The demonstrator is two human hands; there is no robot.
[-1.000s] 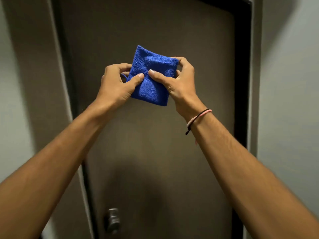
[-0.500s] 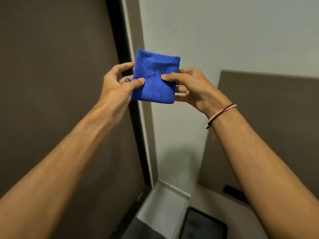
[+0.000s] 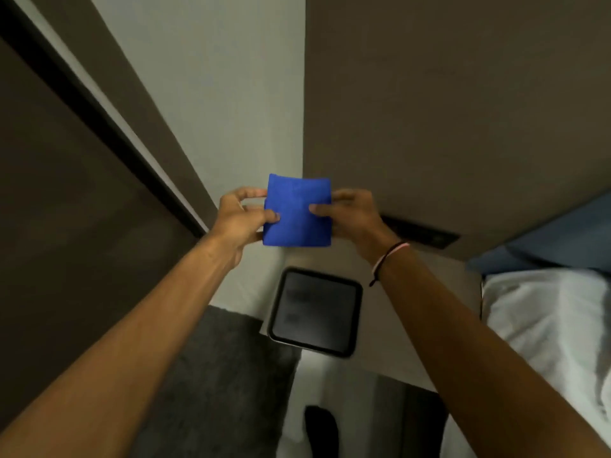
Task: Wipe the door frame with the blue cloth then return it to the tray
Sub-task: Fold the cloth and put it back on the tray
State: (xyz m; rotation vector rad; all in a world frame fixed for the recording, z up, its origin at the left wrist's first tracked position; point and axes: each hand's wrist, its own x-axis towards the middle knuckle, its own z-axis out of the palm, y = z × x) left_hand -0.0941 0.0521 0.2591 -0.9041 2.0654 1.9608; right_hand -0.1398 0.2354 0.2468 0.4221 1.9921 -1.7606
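A folded blue cloth [image 3: 297, 211] hangs in the air at the centre of the head view, pinched from both sides. My left hand [image 3: 241, 219] grips its left edge with thumb on the front. My right hand [image 3: 350, 214] grips its right edge the same way. Below the cloth, a dark square tray [image 3: 315, 348] with rounded corners lies on a pale low surface. The door frame [image 3: 109, 120] runs diagonally across the upper left as a dark strip beside the brown door.
A brown padded panel [image 3: 463, 110] fills the upper right, with a dark socket plate [image 3: 420, 234] at its base. White bedding [image 3: 545, 325] and a blue pillow [image 3: 562, 239] lie at the right. Grey carpet [image 3: 215, 375] covers the floor below.
The view has swung from the door to the right and downward. Both hands kept hold of the cloth and lowered it. The tray now lies below the cloth.
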